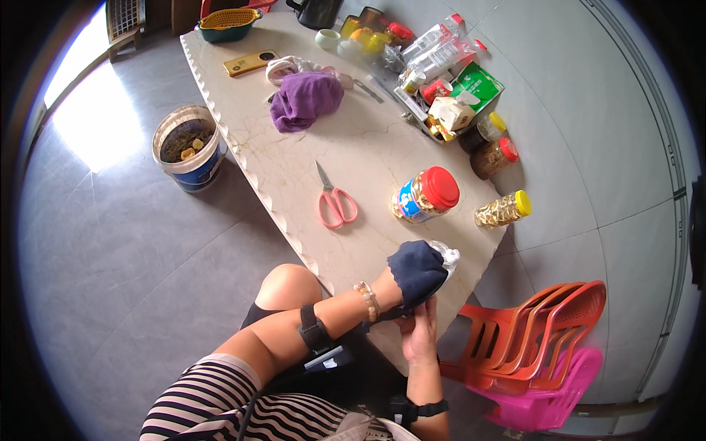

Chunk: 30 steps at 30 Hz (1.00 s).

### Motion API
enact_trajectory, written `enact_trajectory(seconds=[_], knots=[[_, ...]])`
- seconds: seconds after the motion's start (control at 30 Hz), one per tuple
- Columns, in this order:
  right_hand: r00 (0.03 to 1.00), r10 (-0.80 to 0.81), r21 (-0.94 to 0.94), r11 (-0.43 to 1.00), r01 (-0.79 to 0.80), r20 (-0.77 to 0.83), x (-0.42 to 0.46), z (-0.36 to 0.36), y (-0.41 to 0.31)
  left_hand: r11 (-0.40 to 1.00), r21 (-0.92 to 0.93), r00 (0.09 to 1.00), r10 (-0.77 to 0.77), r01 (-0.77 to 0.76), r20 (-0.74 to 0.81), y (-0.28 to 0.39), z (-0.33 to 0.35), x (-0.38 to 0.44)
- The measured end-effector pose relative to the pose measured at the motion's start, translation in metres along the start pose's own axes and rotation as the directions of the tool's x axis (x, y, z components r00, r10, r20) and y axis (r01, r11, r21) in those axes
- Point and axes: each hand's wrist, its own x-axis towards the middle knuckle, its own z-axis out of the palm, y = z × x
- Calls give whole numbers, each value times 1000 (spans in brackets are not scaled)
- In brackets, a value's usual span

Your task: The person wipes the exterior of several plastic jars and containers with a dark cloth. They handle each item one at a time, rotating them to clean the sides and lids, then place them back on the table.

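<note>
A dark navy cloth (416,270) covers most of my left hand (390,291), leaving only the wrist side bare, with a bead bracelet (368,300) behind it. The left fingers are hidden. From below, my right hand (420,336) reaches up to the cloth, its fingers at the lower folds and partly out of sight. Just beyond the cloth lies a crumpled clear plastic bag (451,258). Pink-handled scissors (335,205) rest on the stone tabletop (364,154), blades pointing away. A large red-lidded jar (424,194) stands between the scissors and a smaller yellow-lidded jar (502,209).
Purple cloth (309,102), a gold phone (251,63) and a basket (229,26) occupy the far part of the table. Along its right edge are a box of packets (449,113), bottles (436,49) and jars (493,159). A bucket (187,149) stands left; stacked chairs (529,336) stand right.
</note>
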Motion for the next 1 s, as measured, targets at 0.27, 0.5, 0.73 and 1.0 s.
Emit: enact_trajectory(seconds=[0.27,0.5,0.73,1.0], knots=[[976,191,-19,982,-190,100,-23,-20,-3,902,-365,941,-112,230,319,-14,-8,-5],[754,399,587,475,-656,521,-34,-24,13,-369,-683,715,-68,630,696,-26,21,-24],[954,-253,-599,793,110,-160,-22,3,3,989,134,982,33,-59,188,-33,13,-12],[972,-61,-364,931,-27,-228,-26,-8,17,992,108,919,-102,65,382,-15,8,3]])
